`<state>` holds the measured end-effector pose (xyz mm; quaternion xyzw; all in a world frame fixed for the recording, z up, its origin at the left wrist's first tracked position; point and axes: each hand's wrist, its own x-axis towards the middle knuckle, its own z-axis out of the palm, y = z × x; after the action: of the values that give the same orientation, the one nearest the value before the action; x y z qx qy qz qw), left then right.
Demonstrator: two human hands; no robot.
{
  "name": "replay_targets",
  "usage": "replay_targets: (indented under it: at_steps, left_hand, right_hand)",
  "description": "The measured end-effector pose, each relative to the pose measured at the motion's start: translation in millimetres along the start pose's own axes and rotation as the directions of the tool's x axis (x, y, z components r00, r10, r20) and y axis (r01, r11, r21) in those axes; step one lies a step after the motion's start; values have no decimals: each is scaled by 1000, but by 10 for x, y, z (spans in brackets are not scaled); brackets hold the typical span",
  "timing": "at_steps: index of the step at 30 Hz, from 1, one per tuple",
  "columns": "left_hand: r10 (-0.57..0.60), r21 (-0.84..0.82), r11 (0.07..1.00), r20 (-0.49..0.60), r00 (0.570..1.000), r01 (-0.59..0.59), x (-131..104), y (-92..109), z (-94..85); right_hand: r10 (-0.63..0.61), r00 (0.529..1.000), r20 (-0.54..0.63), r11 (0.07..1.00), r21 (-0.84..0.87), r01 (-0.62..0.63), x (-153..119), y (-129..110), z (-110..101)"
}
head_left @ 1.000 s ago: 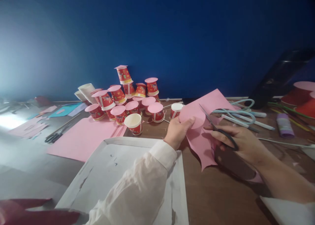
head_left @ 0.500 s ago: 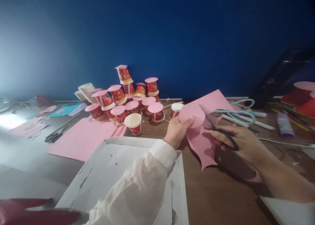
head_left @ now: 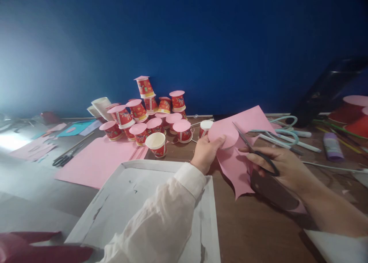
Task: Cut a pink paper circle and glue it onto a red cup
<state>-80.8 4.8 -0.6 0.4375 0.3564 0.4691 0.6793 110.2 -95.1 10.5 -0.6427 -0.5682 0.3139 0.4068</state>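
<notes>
Right of 1 open cup (head_left: 156, 145), the left hand (head_left: 204, 153) pinched 1 pink sheet (head_left: 256, 119); the right hand (head_left: 284, 167) gripped 1 of 2 pairs of scissors (head_left: 246, 142). The sheet had turned slightly clockwise during the preceding 1 s, suggesting the cut was advancing around 1 disc (head_left: 230, 133). Left of the cup lay the other pair (head_left: 67, 158); behind it stood at least 9 disc-topped red cups (head_left: 183, 135).

Left fingers (head_left: 217, 143) pinch, right fingers (head_left: 268, 151) curl, and both forearms (head_left: 326, 203) slant inward.

1 pink paper sheet (head_left: 230, 135), partly curve-cut, black-handled scissors (head_left: 249, 145) aslant across it
</notes>
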Motion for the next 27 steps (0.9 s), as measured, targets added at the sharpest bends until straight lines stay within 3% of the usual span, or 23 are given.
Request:
replay_targets:
  at_steps: [5,10,17,27]
  left_hand:
    - [14,3,1000,-6,1000,-14,-5,10,-2]
    - [5,-13,1000,-15,1000,-6,-20,33,10]
    - [16,-28,999,-29,999,-17,-25,61,24]
    - [22,-60,998,-57,998,-25,-7,50,21]
  right_hand:
    - [13,1000,26,1000,-24,-13,4,-33,-21]
    - [-52,996,68,996,-67,56,20,-23,-45]
    - [-80,996,44,992,-93,84,33,17,-44]
    - [23,999,39,999,31,-25,-4,-100,-7]
